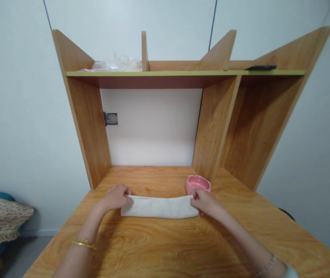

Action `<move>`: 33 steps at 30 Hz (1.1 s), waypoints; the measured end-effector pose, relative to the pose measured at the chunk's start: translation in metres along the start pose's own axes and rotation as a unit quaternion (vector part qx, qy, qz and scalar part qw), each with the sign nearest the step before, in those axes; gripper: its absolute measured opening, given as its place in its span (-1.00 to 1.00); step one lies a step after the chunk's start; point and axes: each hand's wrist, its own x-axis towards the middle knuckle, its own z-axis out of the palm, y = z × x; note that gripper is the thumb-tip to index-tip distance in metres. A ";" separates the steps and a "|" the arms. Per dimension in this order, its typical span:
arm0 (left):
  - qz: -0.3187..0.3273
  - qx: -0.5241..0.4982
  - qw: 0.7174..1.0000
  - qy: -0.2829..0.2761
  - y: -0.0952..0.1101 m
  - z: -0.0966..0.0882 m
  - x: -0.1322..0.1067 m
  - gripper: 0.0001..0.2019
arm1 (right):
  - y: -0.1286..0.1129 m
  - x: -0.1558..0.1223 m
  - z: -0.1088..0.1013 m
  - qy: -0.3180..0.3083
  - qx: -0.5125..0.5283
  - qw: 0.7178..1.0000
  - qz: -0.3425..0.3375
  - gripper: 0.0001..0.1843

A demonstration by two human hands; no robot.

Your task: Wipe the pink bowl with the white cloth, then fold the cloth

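A white cloth [160, 207], folded into a long strip, stretches between my two hands over the wooden desk [153, 247]. My left hand [117, 197] pinches its upper left corner, fingers closed. At the other end, my right hand [205, 201] grips the upper right corner between thumb and fingers. Just behind my right hand stands a pink bowl [198, 183] with an angular rim; the hand hides part of its front. Whether the cloth's lower edge touches the desk, I cannot tell.
A wooden shelf unit [223, 127] rises at the back of the desk. On its top board lie a clear plastic bag [118, 63] and a dark flat object [261, 68]. An uncovered wall box [112, 119] shows inside the left bay. Patterned fabric [2, 216] drapes at the far left.
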 end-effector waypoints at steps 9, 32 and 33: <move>-0.026 0.106 0.990 0.087 0.018 0.028 0.014 -0.67 | -0.018 -0.012 0.006 0.071 -0.148 0.986 0.016 -0.71; 0.211 -0.018 0.973 -0.093 0.081 0.059 -0.003 -0.47 | 0.003 -0.004 -0.038 0.055 0.059 0.997 -0.007 -0.87; 0.221 -0.024 0.970 -0.095 0.085 0.062 -0.003 -0.44 | -0.004 -0.005 -0.047 0.052 0.051 0.997 -0.011 -0.86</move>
